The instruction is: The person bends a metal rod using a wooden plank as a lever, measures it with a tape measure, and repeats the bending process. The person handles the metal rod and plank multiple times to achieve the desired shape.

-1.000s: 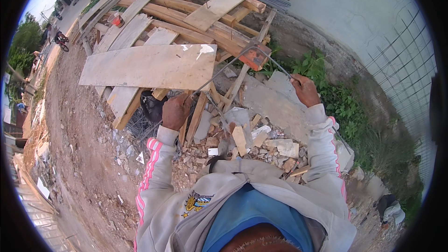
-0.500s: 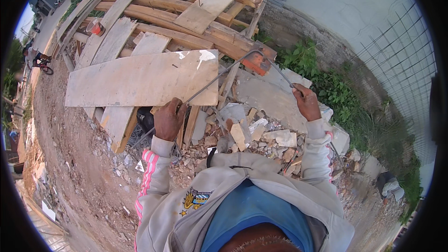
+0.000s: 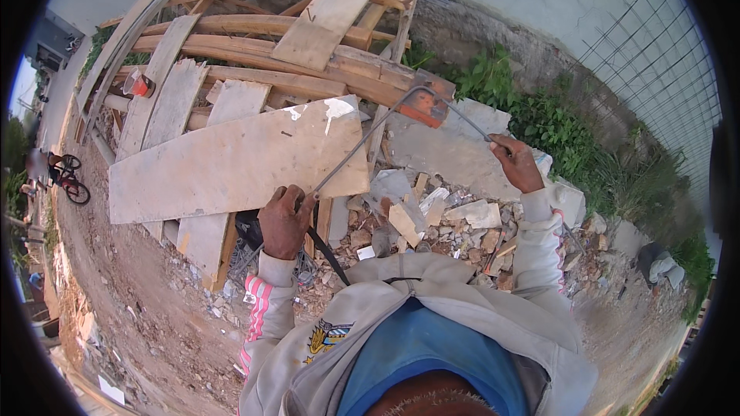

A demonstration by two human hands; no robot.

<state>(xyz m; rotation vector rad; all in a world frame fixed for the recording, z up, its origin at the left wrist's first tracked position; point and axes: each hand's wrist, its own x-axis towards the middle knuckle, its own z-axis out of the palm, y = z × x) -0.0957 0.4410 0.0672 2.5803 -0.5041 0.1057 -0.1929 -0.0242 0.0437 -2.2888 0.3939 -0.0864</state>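
Both our forearms reach forward from the lower edge, well apart, elbows bent. Our left hand (image 3: 284, 222) is turned back-up, its fingers curled closed round the lower left end of a bent metal rod (image 3: 421, 88). Our right hand (image 3: 518, 162) is a little farther forward, its fingers pinched on the rod's other end, the wrist angled inward. The rod rises between our hands to one bend, which lies in front of an orange block (image 3: 424, 112) at the end of the timber beams (image 3: 297, 82); whether rod and block touch, we cannot tell.

We count one rod, one orange block, one broad pale board (image 3: 231, 160) near our left hand, one shorter board (image 3: 324, 27) lying across the beams, and one red bucket (image 3: 139, 85) on the pile. One bicycle (image 3: 75, 189) is at the far left.

The broad board's right edge lies behind the rod's left leg, and its lower edge comes down close to our left hand. Below the rod, between our forearms, we have broken rubble (image 3: 462, 216). Bare dirt (image 3: 131, 262) opens to our left. To our right, green plants (image 3: 559, 135) border the wall (image 3: 524, 0), where wire mesh (image 3: 651, 46) stands.
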